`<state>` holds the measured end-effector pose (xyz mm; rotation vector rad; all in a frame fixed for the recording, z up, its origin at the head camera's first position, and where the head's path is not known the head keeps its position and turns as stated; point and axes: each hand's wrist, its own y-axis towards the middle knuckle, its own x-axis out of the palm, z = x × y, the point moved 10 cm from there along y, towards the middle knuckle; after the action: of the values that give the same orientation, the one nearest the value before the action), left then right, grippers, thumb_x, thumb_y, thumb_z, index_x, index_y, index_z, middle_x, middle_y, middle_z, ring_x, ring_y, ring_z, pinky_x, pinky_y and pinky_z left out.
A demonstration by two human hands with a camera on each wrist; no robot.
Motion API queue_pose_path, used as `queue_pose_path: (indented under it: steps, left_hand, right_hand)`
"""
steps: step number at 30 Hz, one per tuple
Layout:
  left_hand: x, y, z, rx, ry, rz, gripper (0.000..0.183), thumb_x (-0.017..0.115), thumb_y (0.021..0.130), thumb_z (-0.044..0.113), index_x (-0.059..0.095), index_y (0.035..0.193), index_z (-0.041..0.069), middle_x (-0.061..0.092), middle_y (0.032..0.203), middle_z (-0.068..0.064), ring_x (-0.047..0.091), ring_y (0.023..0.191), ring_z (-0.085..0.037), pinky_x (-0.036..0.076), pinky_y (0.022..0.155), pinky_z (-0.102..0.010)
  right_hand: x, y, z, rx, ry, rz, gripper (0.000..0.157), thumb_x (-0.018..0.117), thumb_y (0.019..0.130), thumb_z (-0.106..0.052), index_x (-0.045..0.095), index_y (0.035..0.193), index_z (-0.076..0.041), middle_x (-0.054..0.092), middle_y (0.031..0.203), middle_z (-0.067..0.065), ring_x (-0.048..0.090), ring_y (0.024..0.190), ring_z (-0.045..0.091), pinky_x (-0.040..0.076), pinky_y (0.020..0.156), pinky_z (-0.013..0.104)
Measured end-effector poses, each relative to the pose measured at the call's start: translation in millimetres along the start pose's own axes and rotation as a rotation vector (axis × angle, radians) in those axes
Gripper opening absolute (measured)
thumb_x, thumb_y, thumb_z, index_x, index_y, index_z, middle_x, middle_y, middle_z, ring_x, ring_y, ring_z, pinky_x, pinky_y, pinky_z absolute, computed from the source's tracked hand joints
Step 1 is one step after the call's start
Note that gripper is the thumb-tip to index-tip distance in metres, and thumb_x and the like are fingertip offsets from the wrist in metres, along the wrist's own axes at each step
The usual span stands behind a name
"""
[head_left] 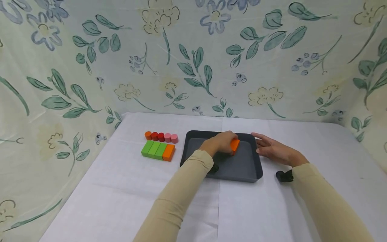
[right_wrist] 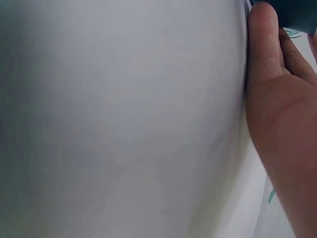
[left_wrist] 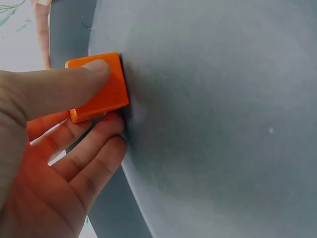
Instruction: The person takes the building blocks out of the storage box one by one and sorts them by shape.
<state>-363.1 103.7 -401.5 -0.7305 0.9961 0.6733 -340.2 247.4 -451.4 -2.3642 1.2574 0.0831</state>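
Observation:
In the head view, my left hand (head_left: 220, 143) reaches into a dark grey rectangular tray (head_left: 240, 169). It pinches an orange block (head_left: 235, 145) between thumb and fingers. The left wrist view shows the thumb pressed on one face of the orange block (left_wrist: 118, 89), whose edge meets the tray floor or stands very close to it. Just outside the tray's right side lies my right hand (head_left: 276, 150), its fingers extended and holding nothing. In the right wrist view, the thumb of the right hand (right_wrist: 282, 106) touches or nearly touches the dark tray wall (right_wrist: 297, 15).
Left of the tray, green blocks (head_left: 153, 150) stand in a row with another orange block (head_left: 168, 153) at its end. Behind them is a line of several small cylinders in orange, red (head_left: 161, 137) and pink (head_left: 174, 138). A white cloth (head_left: 121, 201) covers the table; a floral curtain hangs behind.

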Motion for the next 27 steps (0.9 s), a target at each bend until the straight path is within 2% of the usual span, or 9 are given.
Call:
queue_pose_path:
  steps: [13,18,23,27]
  left_hand:
    - [-1.9,-2.4,-5.8,-0.007,-0.021,0.023,0.063,0.078,0.083,0.022,0.053,0.141,0.012,0.057,0.122,-0.002,0.052,0.102,-0.016,0.048,0.088,-0.022]
    - [-9.1,-6.4,-5.8,0.033,-0.031,0.045,0.065,0.079,0.082,0.027,0.054,0.140,0.012,0.056,0.121,-0.003,0.053,0.101,-0.016,0.047,0.085,-0.020]
    - [-25.3,-20.7,-7.1,0.089,-0.046,0.092,0.065,0.080,0.080,0.028,0.056,0.138,0.012,0.056,0.123,-0.004,0.054,0.102,-0.015,0.049,0.086,-0.019]
    - [-35.7,-37.4,-10.7,0.113,-0.068,0.095,0.063,0.080,0.081,0.026,0.056,0.137,0.012,0.056,0.125,-0.004,0.054,0.104,-0.015,0.051,0.090,-0.020]
  right_hand:
    - [3.1,3.3,-2.2,-0.009,0.022,-0.011,0.091,0.059,0.095,-0.018,-0.004,0.160,-0.023,-0.005,0.167,0.020,0.005,0.154,0.045,0.011,0.123,0.060]
    - [3.5,4.6,-1.9,-0.006,0.029,-0.007,0.090,0.058,0.096,-0.017,-0.004,0.160,-0.024,-0.005,0.167,0.019,0.006,0.154,0.045,0.011,0.123,0.060]
    - [3.6,4.9,-1.6,-0.011,0.023,-0.015,0.090,0.057,0.096,-0.017,-0.005,0.160,-0.024,-0.006,0.167,0.020,0.006,0.153,0.045,0.011,0.122,0.060]
    - [1.8,3.5,-0.7,-0.006,0.020,-0.007,0.091,0.058,0.095,-0.017,-0.005,0.160,-0.024,-0.006,0.167,0.019,0.004,0.154,0.044,0.011,0.123,0.060]
